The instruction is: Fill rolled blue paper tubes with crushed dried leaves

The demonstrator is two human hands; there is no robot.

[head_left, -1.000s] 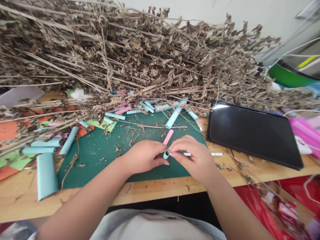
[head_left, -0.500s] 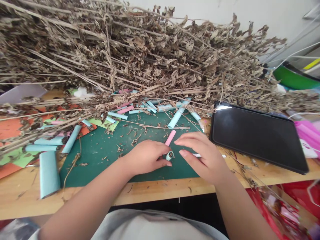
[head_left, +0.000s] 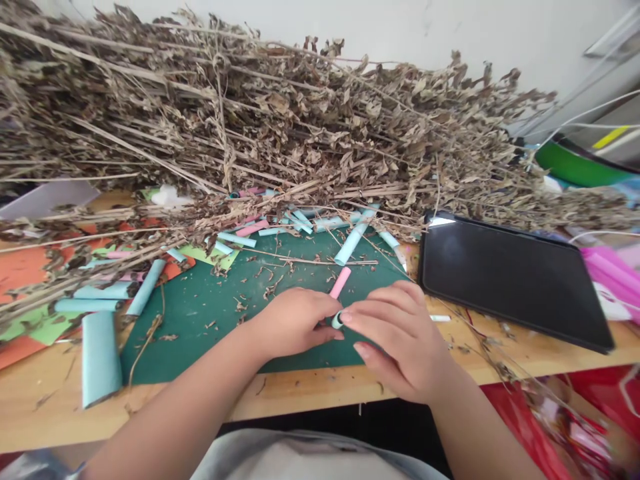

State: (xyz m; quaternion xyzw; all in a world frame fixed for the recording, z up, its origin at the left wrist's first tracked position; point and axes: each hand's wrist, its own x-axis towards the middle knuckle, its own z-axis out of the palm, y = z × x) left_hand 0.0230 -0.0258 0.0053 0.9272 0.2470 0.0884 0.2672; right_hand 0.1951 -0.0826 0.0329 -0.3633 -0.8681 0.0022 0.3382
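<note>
My left hand (head_left: 293, 321) is closed around a short light blue paper tube (head_left: 336, 321), whose end points toward my right hand. My right hand (head_left: 403, 337) has its thumb and fingers apart, and a fingertip touches the rim of that end. What fills the tube is hidden by the finger. Just beyond my left knuckles a pink paper tube (head_left: 341, 282) lies on the green cutting mat (head_left: 300, 280). A thin white stick (head_left: 440, 319) shows to the right of my right hand.
Dried leafy stalks (head_left: 300, 127) are heaped along the back. A black tablet (head_left: 510, 280) lies at right. Several blue tubes (head_left: 357, 237) rest near the stalks, and a wide blue roll (head_left: 101, 360) lies at left. Orange paper (head_left: 23, 263) is beneath stalks.
My right hand has moved closer to the blue tube, and a fingertip now meets its end. My left hand keeps its hold. The whole view has shifted slightly.
</note>
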